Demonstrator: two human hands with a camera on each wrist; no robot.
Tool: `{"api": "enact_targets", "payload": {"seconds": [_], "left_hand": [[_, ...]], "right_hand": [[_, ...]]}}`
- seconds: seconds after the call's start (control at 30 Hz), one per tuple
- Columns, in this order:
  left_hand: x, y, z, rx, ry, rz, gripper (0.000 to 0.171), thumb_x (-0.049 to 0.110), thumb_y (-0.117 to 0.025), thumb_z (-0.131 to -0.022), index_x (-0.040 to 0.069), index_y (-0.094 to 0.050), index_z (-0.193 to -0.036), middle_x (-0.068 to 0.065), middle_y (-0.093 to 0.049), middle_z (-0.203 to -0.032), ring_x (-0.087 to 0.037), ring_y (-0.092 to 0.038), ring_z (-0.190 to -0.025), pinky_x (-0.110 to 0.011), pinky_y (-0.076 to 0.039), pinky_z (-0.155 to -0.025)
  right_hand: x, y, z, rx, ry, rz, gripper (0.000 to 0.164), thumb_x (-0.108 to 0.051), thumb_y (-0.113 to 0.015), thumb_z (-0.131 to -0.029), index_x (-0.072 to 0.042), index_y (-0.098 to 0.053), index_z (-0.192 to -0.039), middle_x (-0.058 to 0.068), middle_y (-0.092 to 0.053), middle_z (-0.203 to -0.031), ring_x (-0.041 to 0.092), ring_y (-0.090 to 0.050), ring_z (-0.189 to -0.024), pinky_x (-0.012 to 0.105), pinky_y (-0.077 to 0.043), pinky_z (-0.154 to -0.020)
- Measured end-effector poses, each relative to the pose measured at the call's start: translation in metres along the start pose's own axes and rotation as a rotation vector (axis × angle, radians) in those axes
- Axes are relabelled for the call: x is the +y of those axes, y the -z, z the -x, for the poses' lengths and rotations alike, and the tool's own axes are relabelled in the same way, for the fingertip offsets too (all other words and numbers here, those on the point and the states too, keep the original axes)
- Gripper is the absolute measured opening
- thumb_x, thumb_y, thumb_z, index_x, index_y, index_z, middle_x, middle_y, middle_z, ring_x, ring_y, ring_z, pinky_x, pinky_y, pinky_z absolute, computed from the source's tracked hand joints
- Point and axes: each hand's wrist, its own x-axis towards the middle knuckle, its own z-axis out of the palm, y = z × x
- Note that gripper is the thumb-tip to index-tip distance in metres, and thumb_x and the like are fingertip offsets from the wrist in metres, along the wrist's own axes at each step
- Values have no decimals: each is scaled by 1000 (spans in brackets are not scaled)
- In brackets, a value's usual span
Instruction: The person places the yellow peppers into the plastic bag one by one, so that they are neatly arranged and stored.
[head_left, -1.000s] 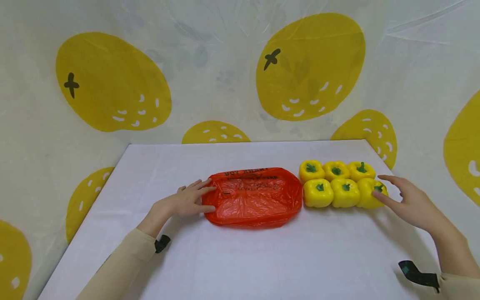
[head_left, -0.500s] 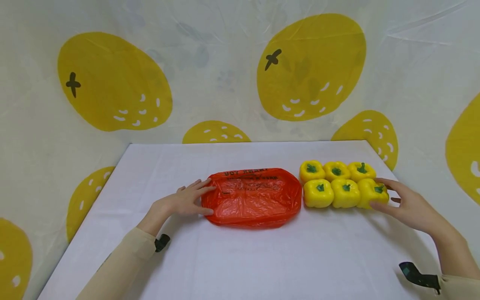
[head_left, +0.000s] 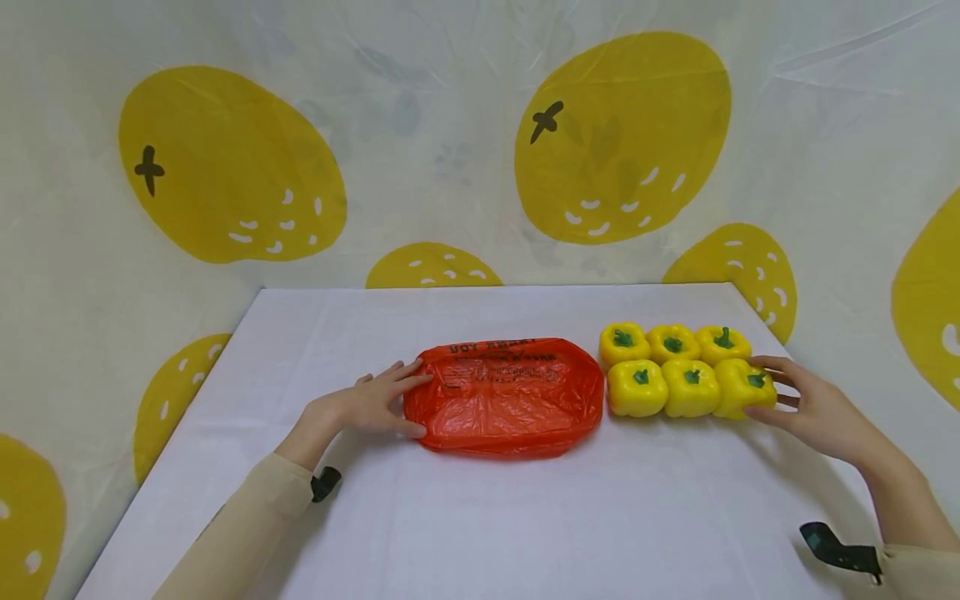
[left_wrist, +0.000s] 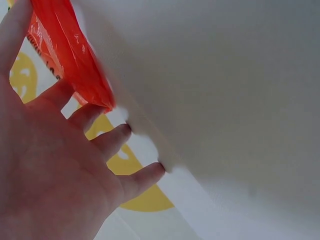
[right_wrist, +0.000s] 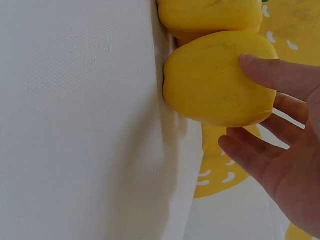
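Note:
A crinkled red plastic bag (head_left: 510, 404) with dark print lies flat in the middle of the table. My left hand (head_left: 371, 402) rests at its left edge with fingers spread; in the left wrist view the fingertips touch the bag (left_wrist: 75, 55) and the table. Right of the bag, several yellow bell peppers with green stems stand in two rows. My right hand (head_left: 821, 417) grips the front-right bell pepper (head_left: 735, 387), thumb at its near side and fingers round its right and far sides. The right wrist view shows the thumb on this bell pepper (right_wrist: 215, 80), which still stands on the table.
The other bell peppers (head_left: 692, 387) sit close against the held one and beside the bag. A white cloth covers the table (head_left: 480, 525). Behind it hangs a pale curtain (head_left: 435, 125) printed with large yellow fruit.
My right hand has come in round the front-right bell pepper, its thumb lowering to the near side and its fingers wrapping the right side. My left hand has hardly moved on the bag.

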Motion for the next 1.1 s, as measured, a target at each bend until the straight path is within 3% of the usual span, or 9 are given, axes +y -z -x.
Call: {"api": "enact_targets", "payload": {"seconds": [0.17,0.2,0.3,0.63,0.9,1.0,1.1], "left_hand": [[-2,-1,-1,3,4,-10,96,58,-76,-85,22,-32,-163,-8,-13,-171,-38,-5,-156,-72,-10,-116],[-2,-2,-1,7,0,-9,96,58,-76,-85,21,-32,-163,-8,-14,-171,-39,-6,-156,-73,-10,-116],[-1,-3,0,11,-4,-10,96,57,-76,-85,20,-32,-163,-8,-14,-171,-39,-6,-155,-73,-10,-116],[-1,-5,-1,22,-22,-39,96,57,-75,-86,19,-32,-163,-8,-13,-171,-40,-6,-155,-74,-11,-114],[1,-5,-2,16,-20,-47,97,56,-75,-86,17,-31,-163,-11,-13,-171,-42,-6,-155,-76,-11,-113],[2,-4,-2,9,-5,-52,97,56,-75,-86,19,-31,-163,-10,-13,-171,-41,-6,-155,-75,-10,-115],[3,-4,-2,7,3,-58,97,57,-76,-86,20,-31,-163,-9,-13,-171,-40,-6,-155,-74,-10,-115]], "right_hand": [[3,1,-1,-26,-21,-59,81,-29,-79,-93,4,-34,-152,36,-35,-151,64,-40,-125,7,-48,-77],[3,1,-2,-26,-17,-69,81,-28,-79,-93,5,-34,-152,36,-35,-151,64,-39,-125,2,-40,-74],[4,2,-2,-28,-11,-80,81,-26,-79,-93,5,-35,-152,36,-34,-151,65,-38,-125,1,-39,-74],[0,9,1,-20,-4,-68,78,-24,-80,-92,5,-37,-151,35,-36,-148,62,-39,-123,4,-42,-73],[-7,21,-1,-7,-21,10,84,-29,-81,-91,7,-35,-151,37,-39,-146,60,-45,-119,6,-44,-69],[-11,27,-2,7,-13,33,85,-28,-81,-91,8,-34,-151,37,-40,-144,60,-45,-117,22,-58,-74],[-17,32,-3,16,-4,55,85,-27,-81,-91,9,-33,-151,38,-40,-143,60,-46,-115,42,-62,-75]]}}
